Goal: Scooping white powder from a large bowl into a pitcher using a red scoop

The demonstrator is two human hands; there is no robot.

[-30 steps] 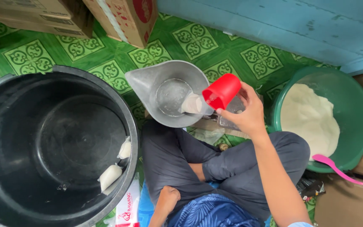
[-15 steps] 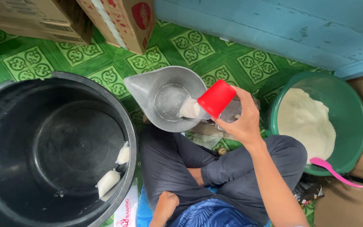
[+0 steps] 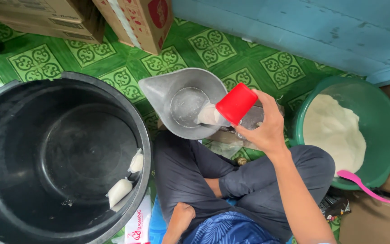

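My right hand [image 3: 267, 129] grips a red plastic cup [image 3: 236, 103], tipped over on its side above a grey metal scoop pan [image 3: 168, 88]. A white powder [image 3: 207, 115] spills from the cup's mouth into the pan's near side. Something clear and shiny [image 3: 253, 118] sits just under my right hand, and I cannot tell what it is. My left hand [image 3: 181, 217] rests on my left thigh with its fingers curled and nothing in it. I sit cross-legged in dark trousers [image 3: 190, 171].
A big black tub [image 3: 5, 113] at the left holds a few small filled white bags [image 3: 119, 190]. A green basin [image 3: 384, 117] of white powder stands at the right, with a pink spoon [image 3: 362, 184] on its rim. Cardboard boxes [image 3: 136, 18] and a blue wall [image 3: 317, 27] lie beyond.
The red cup stays tipped over the pan while powder keeps falling in. My right hand has shifted only slightly, and the left hand is still.
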